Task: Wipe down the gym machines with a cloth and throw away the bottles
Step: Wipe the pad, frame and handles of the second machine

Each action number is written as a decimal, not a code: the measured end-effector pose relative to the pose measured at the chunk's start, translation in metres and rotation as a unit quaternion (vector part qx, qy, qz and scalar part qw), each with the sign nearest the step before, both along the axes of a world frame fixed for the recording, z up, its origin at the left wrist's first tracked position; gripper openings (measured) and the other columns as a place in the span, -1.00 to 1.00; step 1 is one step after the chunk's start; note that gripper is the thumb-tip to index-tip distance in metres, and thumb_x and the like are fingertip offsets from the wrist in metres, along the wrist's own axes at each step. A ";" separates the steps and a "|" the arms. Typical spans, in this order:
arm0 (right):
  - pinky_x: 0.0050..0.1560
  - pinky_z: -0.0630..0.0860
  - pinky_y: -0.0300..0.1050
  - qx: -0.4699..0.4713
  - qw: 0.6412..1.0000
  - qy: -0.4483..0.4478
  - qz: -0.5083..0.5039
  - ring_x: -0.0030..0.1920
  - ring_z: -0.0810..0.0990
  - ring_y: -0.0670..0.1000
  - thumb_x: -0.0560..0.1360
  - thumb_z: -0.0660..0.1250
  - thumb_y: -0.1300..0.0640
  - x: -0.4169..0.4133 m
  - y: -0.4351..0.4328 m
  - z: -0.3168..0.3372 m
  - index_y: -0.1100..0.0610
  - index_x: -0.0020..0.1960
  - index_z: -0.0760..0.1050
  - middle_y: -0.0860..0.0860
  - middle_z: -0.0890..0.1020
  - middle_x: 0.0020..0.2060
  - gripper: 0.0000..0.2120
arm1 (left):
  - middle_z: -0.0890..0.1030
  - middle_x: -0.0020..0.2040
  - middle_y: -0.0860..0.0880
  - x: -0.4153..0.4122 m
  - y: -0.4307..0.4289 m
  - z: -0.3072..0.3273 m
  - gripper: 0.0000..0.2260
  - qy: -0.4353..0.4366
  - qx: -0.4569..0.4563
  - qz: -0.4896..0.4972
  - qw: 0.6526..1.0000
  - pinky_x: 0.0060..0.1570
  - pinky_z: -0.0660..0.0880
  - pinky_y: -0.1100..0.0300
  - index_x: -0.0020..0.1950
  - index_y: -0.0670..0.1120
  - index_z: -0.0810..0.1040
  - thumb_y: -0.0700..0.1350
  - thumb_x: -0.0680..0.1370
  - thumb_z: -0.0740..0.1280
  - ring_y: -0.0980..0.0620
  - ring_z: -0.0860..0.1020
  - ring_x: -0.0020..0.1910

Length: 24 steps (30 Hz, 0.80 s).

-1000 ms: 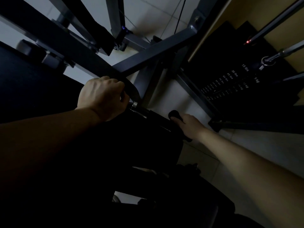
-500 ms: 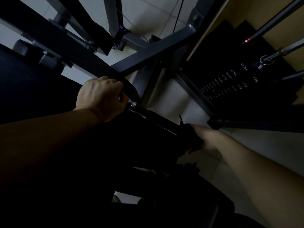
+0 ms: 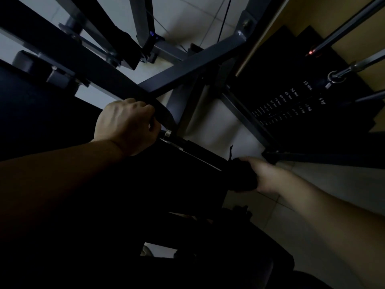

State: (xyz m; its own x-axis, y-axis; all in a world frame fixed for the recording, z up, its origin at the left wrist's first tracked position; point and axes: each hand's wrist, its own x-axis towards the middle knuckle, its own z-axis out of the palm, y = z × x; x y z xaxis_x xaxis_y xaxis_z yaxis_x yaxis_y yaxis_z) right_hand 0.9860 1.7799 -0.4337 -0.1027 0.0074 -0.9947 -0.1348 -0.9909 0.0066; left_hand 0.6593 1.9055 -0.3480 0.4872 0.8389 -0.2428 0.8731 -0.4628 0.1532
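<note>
Dim gym. Left hand (image 3: pixel 127 126) at 10 o'clock is fisted round the bar (image 3: pixel 192 148) end. Right hand (image 3: pixel 265 176) at 4 o'clock clamps a dark cloth (image 3: pixel 241 177) against the bar. Weight stack (image 3: pixel 291 105) at 2 o'clock.

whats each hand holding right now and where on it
The left hand grips the machine's bar at its upper end, just above the metal collar. The right hand holds a bunched dark cloth against the bar's lower end.
</note>
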 end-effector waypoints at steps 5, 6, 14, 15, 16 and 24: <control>-0.31 0.44 -0.13 0.064 0.988 -0.132 -0.047 -0.32 0.55 0.05 0.62 0.25 0.02 -0.032 -0.009 -0.015 0.16 -0.01 0.55 0.06 0.57 -0.25 -0.78 | 0.53 -0.25 0.00 0.000 0.000 0.000 -0.79 0.006 0.019 0.004 1.000 -0.20 0.48 0.05 -0.16 -0.03 0.53 0.01 0.60 0.22 -0.08 0.53 -0.19; -0.28 0.46 -0.13 0.071 0.983 -0.167 0.004 -0.25 0.56 0.07 0.63 0.25 -0.01 -0.033 -0.006 -0.018 0.17 0.06 0.55 0.08 0.59 -0.18 -0.75 | 0.53 -0.25 0.00 0.000 0.000 0.000 -0.79 0.007 0.020 0.003 1.000 -0.20 0.48 0.05 -0.16 -0.03 0.53 0.01 0.60 0.22 -0.08 0.53 -0.19; -0.19 0.49 -0.06 0.353 0.711 -0.359 0.491 -0.10 0.61 0.14 0.66 -0.02 -0.23 -0.031 0.024 0.007 0.12 0.01 0.49 0.11 0.65 -0.06 -0.51 | 0.54 -0.28 -0.01 0.003 -0.003 0.004 -0.78 0.006 0.025 0.014 1.000 -0.19 0.48 0.05 -0.20 -0.05 0.53 0.00 0.59 0.23 -0.10 0.54 -0.20; -0.03 0.54 -0.01 0.365 0.764 -0.306 0.434 0.01 0.60 0.14 0.66 -0.03 -0.25 -0.033 0.027 0.009 0.13 0.17 0.50 0.11 0.63 0.03 -0.47 | 0.54 -0.28 -0.01 0.004 -0.004 0.004 -0.78 0.006 0.029 0.013 0.999 -0.20 0.47 0.06 -0.21 -0.05 0.53 0.00 0.59 0.24 -0.11 0.54 -0.20; 0.13 0.52 0.01 0.355 0.820 -0.235 0.382 0.12 0.58 0.12 0.65 -0.03 -0.26 -0.034 0.029 0.011 0.13 0.31 0.47 0.09 0.60 0.14 -0.44 | 0.54 -0.28 -0.01 0.004 -0.003 0.003 -0.77 0.008 0.034 0.012 0.999 -0.21 0.45 0.07 -0.21 -0.05 0.52 0.00 0.59 0.24 -0.11 0.54 -0.19; -0.27 0.43 -0.10 0.465 0.613 -0.097 0.631 -0.12 0.59 0.09 0.48 0.37 -0.03 0.019 -0.010 0.010 -0.01 0.18 0.31 0.00 0.52 -0.08 -0.64 | 0.54 -0.27 -0.01 0.002 -0.002 0.000 -0.78 0.015 0.050 0.009 0.999 -0.24 0.37 0.11 -0.21 -0.05 0.52 0.00 0.58 0.21 -0.12 0.55 -0.20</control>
